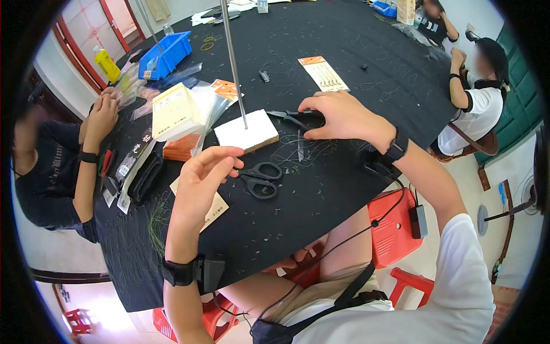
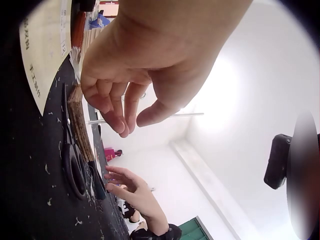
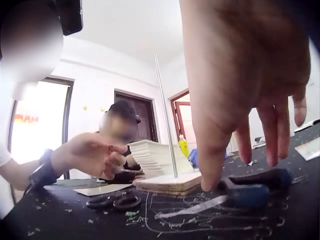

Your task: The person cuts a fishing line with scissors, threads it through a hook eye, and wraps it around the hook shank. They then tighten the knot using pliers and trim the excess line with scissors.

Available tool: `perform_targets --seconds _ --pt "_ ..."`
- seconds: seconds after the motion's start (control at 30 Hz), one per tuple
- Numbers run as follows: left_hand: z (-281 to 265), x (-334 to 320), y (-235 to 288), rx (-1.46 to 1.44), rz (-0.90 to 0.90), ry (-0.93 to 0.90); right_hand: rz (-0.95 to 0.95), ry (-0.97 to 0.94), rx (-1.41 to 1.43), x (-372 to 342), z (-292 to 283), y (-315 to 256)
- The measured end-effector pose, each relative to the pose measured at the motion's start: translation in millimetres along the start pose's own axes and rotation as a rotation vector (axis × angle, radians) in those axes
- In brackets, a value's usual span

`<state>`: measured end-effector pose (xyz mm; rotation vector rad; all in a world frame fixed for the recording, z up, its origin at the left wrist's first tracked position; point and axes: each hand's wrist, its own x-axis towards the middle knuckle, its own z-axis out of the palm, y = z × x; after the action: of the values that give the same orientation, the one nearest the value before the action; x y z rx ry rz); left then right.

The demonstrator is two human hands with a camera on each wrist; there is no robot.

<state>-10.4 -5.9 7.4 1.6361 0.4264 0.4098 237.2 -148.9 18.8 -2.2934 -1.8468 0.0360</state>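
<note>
My right hand [image 1: 349, 117] reaches over a pair of pliers [image 1: 282, 116], its fingers spread around the dark handles. In the right wrist view those fingers hang fairly straight above the handles, with the thumb tip right beside them. My left hand [image 1: 200, 180] is raised above the table, fingers loosely bent and thumb near the fingertips; nothing shows between them in the left wrist view. Black scissors [image 1: 262, 188] lie next to it. Behind them a white-topped block [image 1: 232, 135] bears an upright metal rod [image 1: 234, 63]. A narrow pale strip [image 1: 301, 148] lies below the pliers.
Loose thread and hooks lie around the strip. A card of hooks [image 1: 322, 74] lies beyond my right hand. Stacked cream cards [image 1: 177, 112], a blue bin [image 1: 166, 55] and packets stand to the left. A person [image 1: 48, 172] sits there; others sit at the far right.
</note>
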Motion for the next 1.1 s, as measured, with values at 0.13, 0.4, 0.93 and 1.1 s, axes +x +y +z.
perform_targets --seconds 0.13,0.4,0.93,1.1 --pt "0.5 -0.3 0.9 0.005 -0.005 0.002 0.066 -0.084 0.054 8.3 -1.8 0.9" --pt "1.2 0.3 0.7 0.017 -0.026 0.023 0.049 -0.092 0.037 25.5 2.6 26.5" --pt "1.3 0.4 1.2 -0.008 -0.051 0.026 0.073 0.057 0.158 -93.7 -39.1 59.6" --pt "0.8 1.6 -1.1 0.019 -0.046 0.017 0.043 0.008 0.221 -81.7 -18.9 45.7"
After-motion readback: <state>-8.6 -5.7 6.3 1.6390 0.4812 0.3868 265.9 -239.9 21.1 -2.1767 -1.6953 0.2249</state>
